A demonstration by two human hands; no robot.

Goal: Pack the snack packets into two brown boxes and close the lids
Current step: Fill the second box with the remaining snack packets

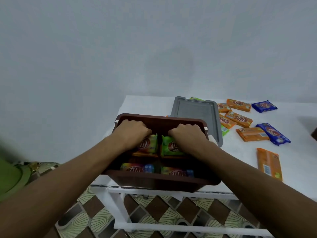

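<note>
A brown box (159,183) stands at the near left corner of the white table (240,169), open on top. Both my hands reach into its far half. My left hand (132,133) presses on a green snack packet (151,143) and my right hand (187,134) on another green packet (169,146), side by side, over orange packets. Two multicoloured packets (137,168) lie in the near half. A grey lid (197,114) lies flat behind the box.
Several orange packets (239,119) and two blue packets (272,133) are scattered on the table's right side; one orange packet (269,164) lies nearer. A green packet (224,131) peeks out beside the lid. Patterned tile floor lies below; a green object (10,176) sits at left.
</note>
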